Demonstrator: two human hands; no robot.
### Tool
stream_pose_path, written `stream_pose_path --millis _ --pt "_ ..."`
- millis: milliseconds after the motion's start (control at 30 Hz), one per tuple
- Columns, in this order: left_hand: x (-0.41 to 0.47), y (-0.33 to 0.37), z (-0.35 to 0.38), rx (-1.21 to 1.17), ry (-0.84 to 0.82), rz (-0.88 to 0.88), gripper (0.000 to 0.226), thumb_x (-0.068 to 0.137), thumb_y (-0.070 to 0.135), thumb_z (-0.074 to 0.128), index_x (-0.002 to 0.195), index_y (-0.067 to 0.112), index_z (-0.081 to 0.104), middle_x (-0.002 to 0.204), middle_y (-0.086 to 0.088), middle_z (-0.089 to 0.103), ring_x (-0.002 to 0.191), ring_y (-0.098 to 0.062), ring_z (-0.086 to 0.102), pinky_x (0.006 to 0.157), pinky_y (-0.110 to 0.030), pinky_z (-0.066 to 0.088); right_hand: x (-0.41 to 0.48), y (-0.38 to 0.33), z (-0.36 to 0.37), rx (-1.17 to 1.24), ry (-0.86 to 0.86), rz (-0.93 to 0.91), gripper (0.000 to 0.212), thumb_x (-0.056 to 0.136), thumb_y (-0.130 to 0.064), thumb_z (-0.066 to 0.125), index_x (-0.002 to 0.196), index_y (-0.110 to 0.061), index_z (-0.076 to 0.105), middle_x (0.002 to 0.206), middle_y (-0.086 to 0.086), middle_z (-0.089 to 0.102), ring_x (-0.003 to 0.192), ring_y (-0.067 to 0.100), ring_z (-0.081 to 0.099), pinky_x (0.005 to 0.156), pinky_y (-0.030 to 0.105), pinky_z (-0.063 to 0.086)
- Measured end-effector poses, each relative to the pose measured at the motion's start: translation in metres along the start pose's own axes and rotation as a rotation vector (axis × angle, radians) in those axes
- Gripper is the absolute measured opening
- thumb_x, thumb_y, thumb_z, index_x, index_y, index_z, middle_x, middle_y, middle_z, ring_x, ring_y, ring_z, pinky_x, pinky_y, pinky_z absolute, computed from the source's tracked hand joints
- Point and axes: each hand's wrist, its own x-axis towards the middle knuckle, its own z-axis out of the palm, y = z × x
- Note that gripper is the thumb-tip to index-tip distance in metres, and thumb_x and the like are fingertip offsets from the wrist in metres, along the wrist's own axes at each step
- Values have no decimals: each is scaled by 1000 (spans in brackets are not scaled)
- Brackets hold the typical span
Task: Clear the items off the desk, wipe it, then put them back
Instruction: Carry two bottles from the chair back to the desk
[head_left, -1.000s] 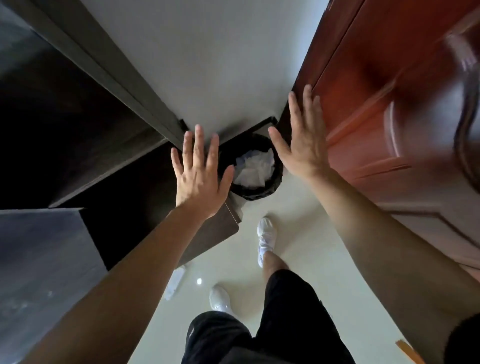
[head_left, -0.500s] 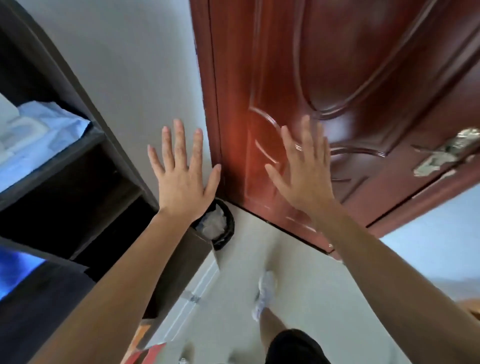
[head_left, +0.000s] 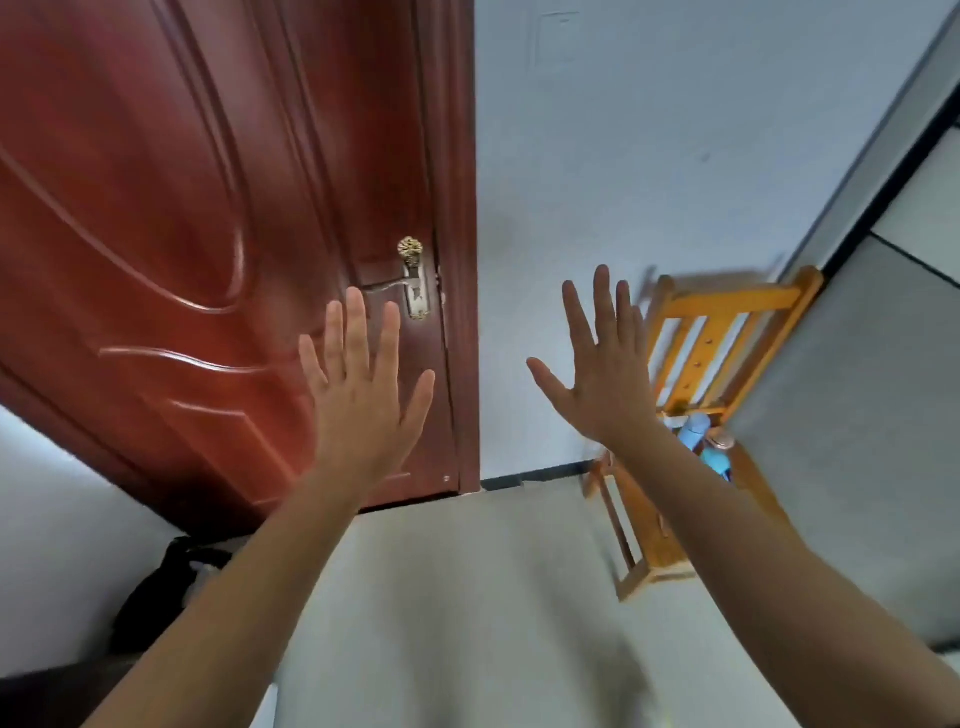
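A single wide-angle view comes from the person's head, facing forward and tilted somewhat down toward a corner of the room. Nearest the lens are the two hands, reaching in from 7 and 5 o'clock. The left hand (head_left: 363, 410) sits just left of centre and the right hand (head_left: 605, 379) just right of it, backs to the camera, fingers spread. Farther off, a red-brown door (head_left: 182, 208) fills 9 to 12 o'clock. A pale wall (head_left: 649, 156) takes 12 to 2, a wooden chair (head_left: 717, 332) stands at 3, and the floor (head_left: 467, 597) spreads at 6. Straight edges lean and bow toward the frame's borders, and the chair is slightly blurred.
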Motion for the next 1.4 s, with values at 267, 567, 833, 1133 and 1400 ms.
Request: stream_pose_path --millis 267,567,833,1133,1400 --pt "42 241 98 -195 -215 99 76 98 56 34 159 18 8 166 -14 -6 153 -31 -5 118 -63 11 -70 243 -28 -43 -143 248 91 97 -66 44 162 -20 0 168 15 -9 155 37 -7 124 56 9" --pt "86 415 193 -274 -506 156 83 91 71 21 158 29 -4 164 0 -22 152 -21 -17 121 -58 9 -83 433 -9 -11 -342 414 98 93 -69 46 158 -31 -16 163 4 -29 154 37 -5 123 57 13" --pt "103 454 291 -398 -701 60 84 96 55 50 157 30 -2 166 2 -10 154 -23 0 122 -53 18 -80 489 70 97 -431 507 95 90 -73 39 159 -31 -11 169 4 -8 156 32 1 123 55 14" --pt "58 460 453 -438 -843 -21 81 94 55 50 157 22 11 165 -3 16 151 -26 20 117 -53 31 -133 520 209 193 -532 603 96 90 -68 48 158 -28 -6 169 7 3 155 32 11 120 60 25" --pt "-4 452 587 -545 -901 -128 88 88 65 51 156 21 16 160 -3 29 147 -23 29 113 -48 38 -191 527 336 284 -508 793 97 85 -82 39 158 -36 -4 169 -4 8 155 27 15 118 55 21"
